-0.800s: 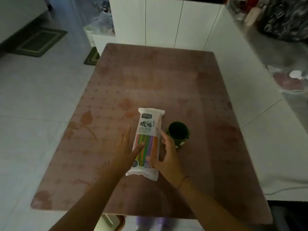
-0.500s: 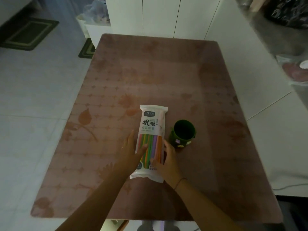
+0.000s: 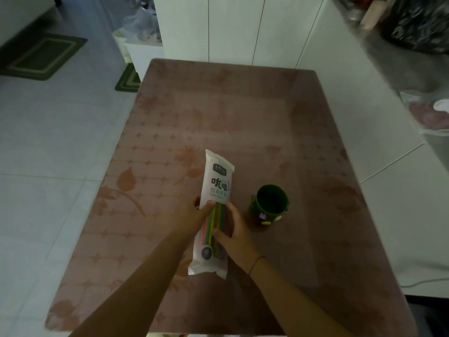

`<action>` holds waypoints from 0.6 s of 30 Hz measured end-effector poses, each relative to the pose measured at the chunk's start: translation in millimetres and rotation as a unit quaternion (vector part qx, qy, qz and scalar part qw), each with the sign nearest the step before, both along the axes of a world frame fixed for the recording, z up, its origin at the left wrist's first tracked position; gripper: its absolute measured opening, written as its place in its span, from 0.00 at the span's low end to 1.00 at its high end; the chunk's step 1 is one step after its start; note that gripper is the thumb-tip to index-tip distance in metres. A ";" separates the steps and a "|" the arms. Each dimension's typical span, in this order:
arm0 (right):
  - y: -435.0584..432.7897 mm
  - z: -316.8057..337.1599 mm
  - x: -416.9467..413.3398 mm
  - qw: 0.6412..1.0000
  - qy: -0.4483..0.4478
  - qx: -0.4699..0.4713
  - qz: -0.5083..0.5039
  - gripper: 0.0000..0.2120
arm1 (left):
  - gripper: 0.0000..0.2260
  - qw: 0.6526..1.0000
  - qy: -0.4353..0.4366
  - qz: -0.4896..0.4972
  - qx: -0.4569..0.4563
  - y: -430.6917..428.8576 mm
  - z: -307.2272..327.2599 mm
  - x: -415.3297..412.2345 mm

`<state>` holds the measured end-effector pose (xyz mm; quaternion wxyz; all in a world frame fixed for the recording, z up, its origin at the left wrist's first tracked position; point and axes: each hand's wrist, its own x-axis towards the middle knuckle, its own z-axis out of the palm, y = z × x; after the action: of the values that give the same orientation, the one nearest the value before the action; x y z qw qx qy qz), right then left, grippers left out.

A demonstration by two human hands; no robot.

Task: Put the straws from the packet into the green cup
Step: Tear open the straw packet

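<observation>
A white straw packet (image 3: 217,188) with coloured straws showing through its clear window is held between both hands, tilted up off the pink patterned table (image 3: 218,113). My left hand (image 3: 194,215) grips its left side near the middle. My right hand (image 3: 237,235) grips its right side a little lower. The green cup (image 3: 271,205), empty and upright with small stickers on its front, stands just right of the packet and of my right hand.
White cabinets (image 3: 230,27) stand beyond the table's far edge. A white counter (image 3: 364,117) runs along the right side, with cluttered items at the far right. Tiled floor with green mats (image 3: 41,55) lies to the left.
Both hands have closed around the packet and lifted and tilted it from lying flat on the table. The cup has not moved.
</observation>
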<state>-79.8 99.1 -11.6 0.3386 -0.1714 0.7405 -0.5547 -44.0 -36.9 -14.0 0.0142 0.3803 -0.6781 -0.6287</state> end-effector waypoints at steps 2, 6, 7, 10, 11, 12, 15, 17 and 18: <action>-5.6 10.4 -2.3 1.000 0.004 -0.019 -0.001 0.31 | 0.03 0.999 0.025 0.016 0.012 1.5 11.4 6.6; -16.6 36.9 -18.2 0.997 -0.015 -0.068 -0.045 0.33 | 0.08 0.991 0.109 0.063 0.035 8.9 37.1 19.4; -19.1 44.2 -23.3 0.994 -0.036 -0.086 -0.058 0.34 | 0.11 0.989 0.129 0.066 0.035 11.2 43.5 21.9; -23.0 64.0 -38.6 0.990 -0.060 -0.115 -0.059 0.31 | 0.18 0.984 0.172 0.044 0.022 18.9 61.9 28.6; -22.9 68.7 -42.9 0.990 -0.053 -0.122 -0.050 0.27 | 0.19 0.982 0.182 0.035 0.022 21.1 67.5 30.4; -21.8 73.8 -45.8 0.990 -0.045 -0.129 -0.038 0.24 | 0.20 0.980 0.194 0.027 0.022 22.7 74.2 32.2; -15.8 86.7 -49.7 0.991 -0.012 -0.133 0.007 0.21 | 0.22 0.971 0.234 0.032 0.020 22.8 99.9 35.1; -12.8 91.2 -50.5 0.992 0.003 -0.120 0.043 0.20 | 0.23 0.965 0.253 0.065 -0.003 19.8 116.6 33.3; -12.9 91.8 -50.6 0.992 0.009 -0.110 0.056 0.20 | 0.23 0.964 0.250 0.083 -0.025 18.4 123.8 31.3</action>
<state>-130.4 86.2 80.2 0.3416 -0.2535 0.6669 -0.6118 -12.7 -18.4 109.8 0.2449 0.2652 -0.6344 -0.6836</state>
